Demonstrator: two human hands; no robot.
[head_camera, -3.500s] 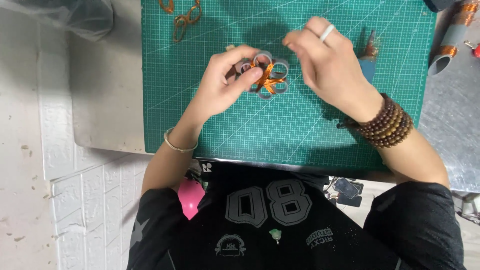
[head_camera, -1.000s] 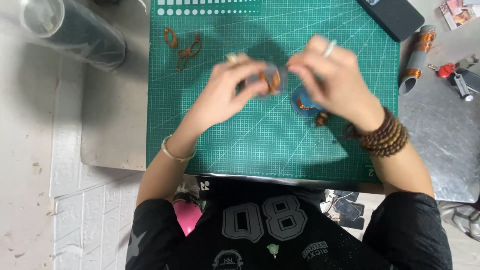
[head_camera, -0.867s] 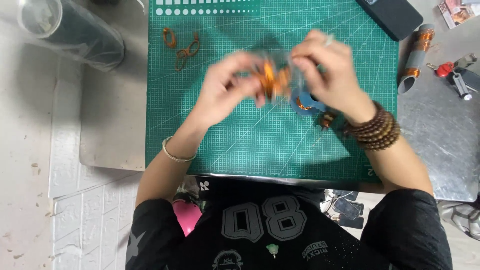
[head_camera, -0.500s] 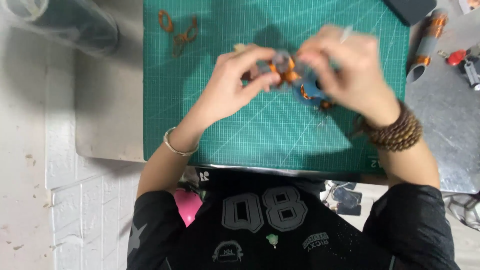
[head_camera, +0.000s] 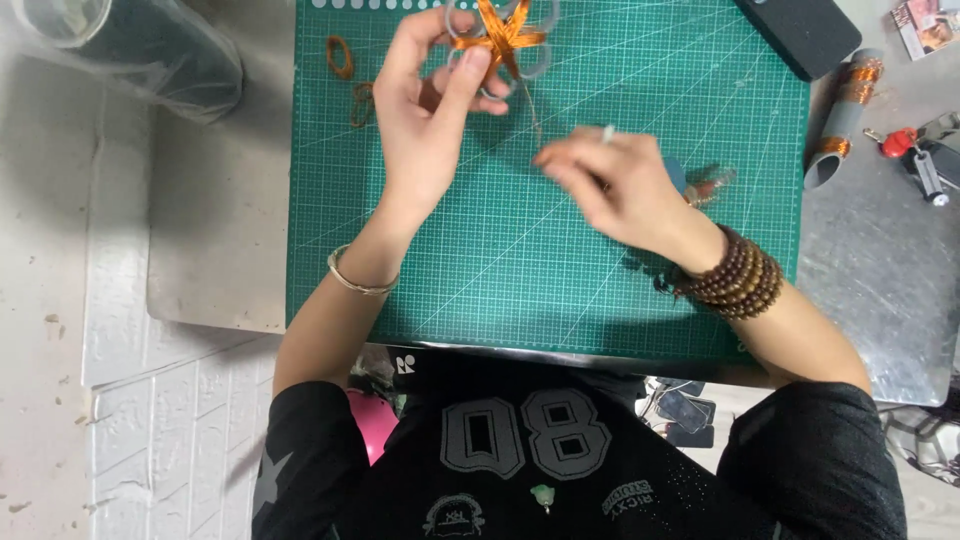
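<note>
Holding a wire-wound ring flower at the mat's far edge

The left hand (head_camera: 430, 120) pinches the flower (head_camera: 500, 40), a cluster of grey rings bound with shiny orange wire, raised over the far edge of the green cutting mat (head_camera: 520, 270). A thin wire strand (head_camera: 533, 115) trails from it towards the right hand (head_camera: 615, 190), which is blurred; its fingers look loosely curled, and I cannot tell if they grip the strand. The left hand is nearer. Wire coils (head_camera: 345, 70) lie at the mat's far left corner.
</note>
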